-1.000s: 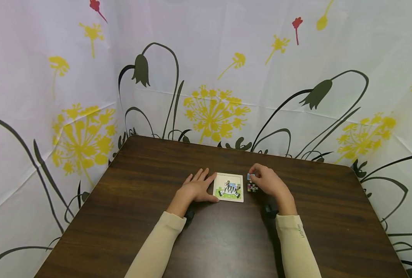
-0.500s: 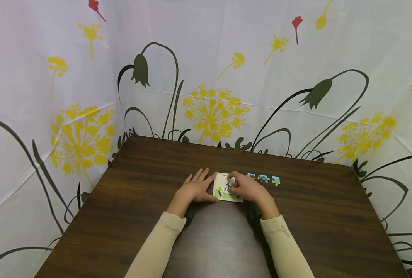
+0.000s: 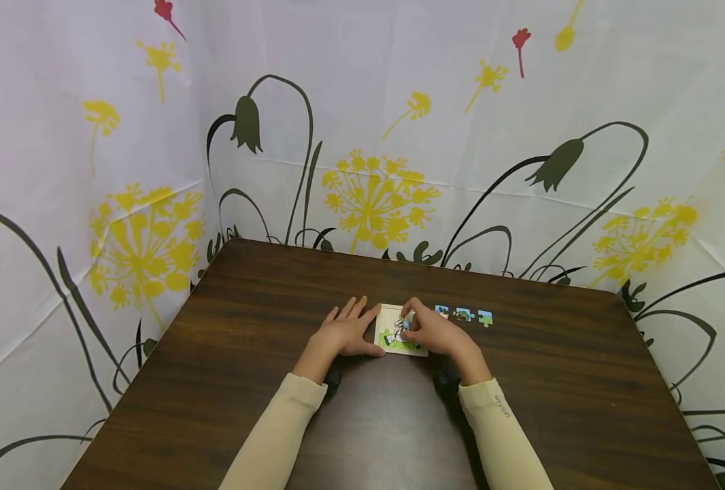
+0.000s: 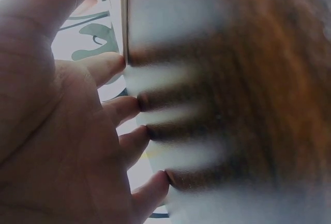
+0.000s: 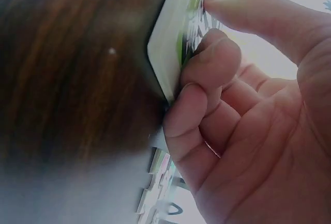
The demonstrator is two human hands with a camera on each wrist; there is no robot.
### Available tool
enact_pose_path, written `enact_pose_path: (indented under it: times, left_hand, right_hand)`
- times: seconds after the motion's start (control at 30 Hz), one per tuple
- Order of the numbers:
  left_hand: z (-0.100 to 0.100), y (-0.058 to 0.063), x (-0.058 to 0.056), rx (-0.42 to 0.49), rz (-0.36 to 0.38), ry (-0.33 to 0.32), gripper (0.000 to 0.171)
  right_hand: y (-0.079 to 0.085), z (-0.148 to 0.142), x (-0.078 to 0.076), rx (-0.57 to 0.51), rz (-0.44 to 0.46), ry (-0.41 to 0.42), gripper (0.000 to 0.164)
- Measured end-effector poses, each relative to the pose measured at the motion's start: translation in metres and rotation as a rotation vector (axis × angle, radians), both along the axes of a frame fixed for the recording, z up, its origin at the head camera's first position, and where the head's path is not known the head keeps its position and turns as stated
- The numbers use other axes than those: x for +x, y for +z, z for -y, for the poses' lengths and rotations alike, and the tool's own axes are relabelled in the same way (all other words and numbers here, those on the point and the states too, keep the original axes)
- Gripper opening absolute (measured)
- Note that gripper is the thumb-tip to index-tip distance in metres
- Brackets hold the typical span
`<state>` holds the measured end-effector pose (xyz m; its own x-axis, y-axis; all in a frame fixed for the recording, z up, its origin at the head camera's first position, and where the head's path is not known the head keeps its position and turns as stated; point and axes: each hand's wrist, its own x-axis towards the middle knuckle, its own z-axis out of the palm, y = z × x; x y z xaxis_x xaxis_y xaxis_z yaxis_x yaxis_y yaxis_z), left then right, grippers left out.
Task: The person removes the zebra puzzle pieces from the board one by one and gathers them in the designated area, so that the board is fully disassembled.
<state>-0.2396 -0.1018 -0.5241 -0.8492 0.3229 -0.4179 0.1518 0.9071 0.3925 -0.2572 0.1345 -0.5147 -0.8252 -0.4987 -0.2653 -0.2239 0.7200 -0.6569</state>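
Note:
A small square puzzle board [image 3: 390, 311] with a pale frame and a partly assembled zebra picture lies on the dark table. At its left edge my left hand [image 3: 344, 335] is spread, thumb and index fingertip touching the frame; in the left wrist view its fingertips [image 4: 133, 103] rest on the tabletop. Over the board's right half, my right hand [image 3: 441, 332] pinches a jigsaw piece [image 3: 403, 327] against the picture, mostly covered by the fingers. In the right wrist view the thumb [image 5: 243, 9] meets the picture, while the other fingers are curled beside the frame [image 5: 168, 53].
Three loose jigsaw pieces lie in a row right of the board: one near the right hand [image 3: 441, 311], a middle piece [image 3: 464, 314] and an end piece [image 3: 485, 318]. Behind the wooden table [image 3: 264, 299] hangs a flower-printed curtain [image 3: 350, 88].
My right hand has moved left from the loose pieces onto the board, bringing a jigsaw piece with it. Over the last half second it has barely shifted. The left hand has stayed put.

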Motion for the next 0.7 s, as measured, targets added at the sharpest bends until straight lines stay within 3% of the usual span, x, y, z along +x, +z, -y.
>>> enact_pose_path:
  times: [0.17, 0.43, 0.7]
  left_hand:
    - [0.000, -0.002, 0.000, -0.002, -0.001, 0.005, 0.106]
    - [-0.001, 0.001, 0.001, 0.006, -0.011, 0.000, 0.105]
    - [-0.001, 0.002, 0.001, -0.005, -0.012, 0.007, 0.105]
  right_hand:
    - [-0.001, -0.004, -0.001, -0.036, -0.010, 0.021, 0.033]
    - [0.005, -0.013, -0.003, -0.097, -0.072, -0.022, 0.007]
    - [0.022, -0.027, -0.002, -0.193, -0.027, 0.067, 0.006]
